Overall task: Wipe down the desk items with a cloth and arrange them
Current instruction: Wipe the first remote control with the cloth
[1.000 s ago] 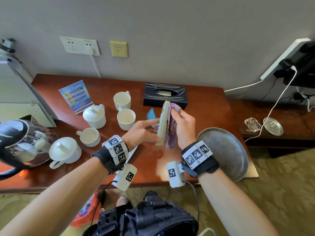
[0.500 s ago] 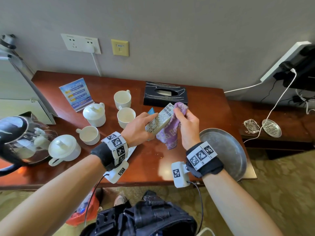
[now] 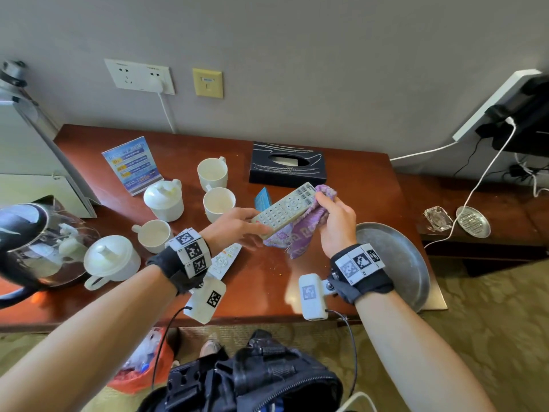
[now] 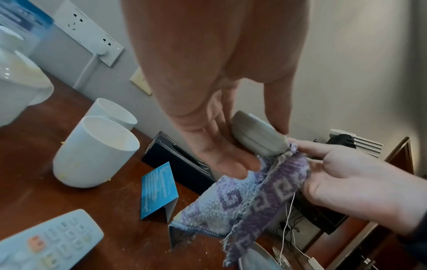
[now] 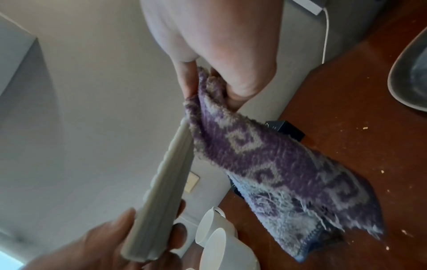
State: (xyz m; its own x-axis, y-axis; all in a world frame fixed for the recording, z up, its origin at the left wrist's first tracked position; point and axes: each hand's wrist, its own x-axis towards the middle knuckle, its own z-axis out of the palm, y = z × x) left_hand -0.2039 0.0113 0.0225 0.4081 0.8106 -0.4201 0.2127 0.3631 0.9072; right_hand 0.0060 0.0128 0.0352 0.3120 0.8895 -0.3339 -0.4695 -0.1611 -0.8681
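My left hand [image 3: 237,226] grips the near end of a grey remote control [image 3: 283,209], held above the desk with its buttons facing up. My right hand [image 3: 332,217] pinches a purple patterned cloth [image 3: 300,233] against the remote's far end and underside. The left wrist view shows the remote [image 4: 258,137] between my thumb and fingers, with the cloth [image 4: 261,193] hanging below. From the right wrist, the remote [image 5: 166,191] appears edge-on beside the cloth [image 5: 277,164]. A second white remote [image 3: 224,260] lies on the desk under my left wrist.
Several white cups [image 3: 218,202] and lidded cups [image 3: 163,197] stand on the left of the brown desk [image 3: 356,173]. A black tissue box [image 3: 286,165] sits at the back, a round metal tray [image 3: 395,263] at the right, a kettle [image 3: 29,242] at the far left, a blue card [image 3: 263,199] near the cups.
The remote has turned from standing on edge to lying flat with its buttons up. The cloth has shifted from its side to its far end and underside.
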